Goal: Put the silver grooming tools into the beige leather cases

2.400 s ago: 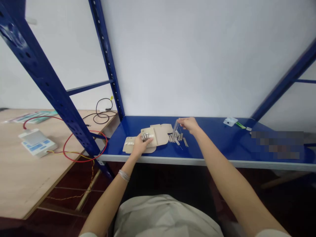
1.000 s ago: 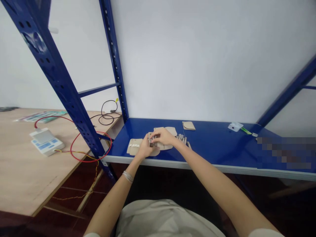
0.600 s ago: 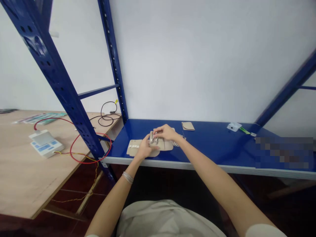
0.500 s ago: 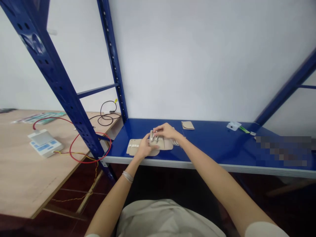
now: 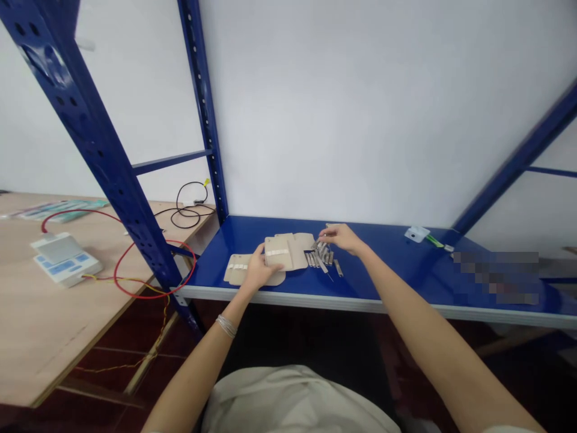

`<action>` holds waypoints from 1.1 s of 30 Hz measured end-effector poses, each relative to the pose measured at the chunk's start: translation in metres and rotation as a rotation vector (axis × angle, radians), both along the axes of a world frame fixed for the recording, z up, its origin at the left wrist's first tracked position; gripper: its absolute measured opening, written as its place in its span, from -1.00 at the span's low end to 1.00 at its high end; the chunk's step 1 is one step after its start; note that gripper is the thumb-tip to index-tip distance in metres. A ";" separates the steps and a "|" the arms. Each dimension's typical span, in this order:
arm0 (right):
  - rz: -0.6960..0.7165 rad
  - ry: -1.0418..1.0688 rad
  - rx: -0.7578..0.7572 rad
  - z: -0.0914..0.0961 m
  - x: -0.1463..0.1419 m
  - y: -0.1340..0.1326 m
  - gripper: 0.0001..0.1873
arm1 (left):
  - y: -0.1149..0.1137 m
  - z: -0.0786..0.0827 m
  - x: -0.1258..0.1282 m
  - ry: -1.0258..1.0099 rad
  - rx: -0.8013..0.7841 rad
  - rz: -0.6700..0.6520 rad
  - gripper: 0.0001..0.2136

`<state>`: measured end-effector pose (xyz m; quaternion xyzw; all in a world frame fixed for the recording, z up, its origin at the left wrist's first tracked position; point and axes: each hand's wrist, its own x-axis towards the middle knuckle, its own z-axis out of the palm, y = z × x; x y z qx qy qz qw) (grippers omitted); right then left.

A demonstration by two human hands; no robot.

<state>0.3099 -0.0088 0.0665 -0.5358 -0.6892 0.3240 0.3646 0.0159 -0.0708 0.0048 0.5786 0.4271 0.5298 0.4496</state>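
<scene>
My left hand (image 5: 260,269) is closed on the left edge of an open beige case (image 5: 279,249), thumb across its lower front. White elastic loops cross the case, with no metal tool visible in them. My right hand (image 5: 341,236) pinches a small silver tool that looks like a nail clipper (image 5: 316,243), just right of the case. Below its fingers lies a pile of nail clippers (image 5: 324,252), some side by side, others overlapping. One clipper (image 5: 338,268) lies apart on the right. More beige cases (image 5: 237,269) with white loops lie partly under my left hand.
The blue shelf (image 5: 383,270) has blue metal posts (image 5: 90,135) at its left. Behind my right hand, another beige piece (image 5: 332,226) is partly hidden. A clear packet (image 5: 417,234) lies farther right. On the wooden table (image 5: 58,325) are a white device (image 5: 67,260) and a looped red cable (image 5: 118,278).
My right hand has moved right from the case to the clipper pile. Metal tools seen at the case earlier no longer show there. My left hand stays on the case.
</scene>
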 end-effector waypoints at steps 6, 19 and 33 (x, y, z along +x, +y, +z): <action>0.027 -0.109 -0.094 -0.022 0.021 0.002 -0.68 | -0.003 0.025 -0.015 0.011 -0.008 0.128 -0.13; -0.152 -0.375 0.298 -0.040 0.005 -0.022 -0.74 | -0.015 0.056 -0.062 0.923 -0.040 0.394 -0.12; -0.136 -0.509 0.087 -0.063 -0.013 -0.097 0.03 | -0.022 0.049 -0.041 1.225 0.148 0.082 -0.15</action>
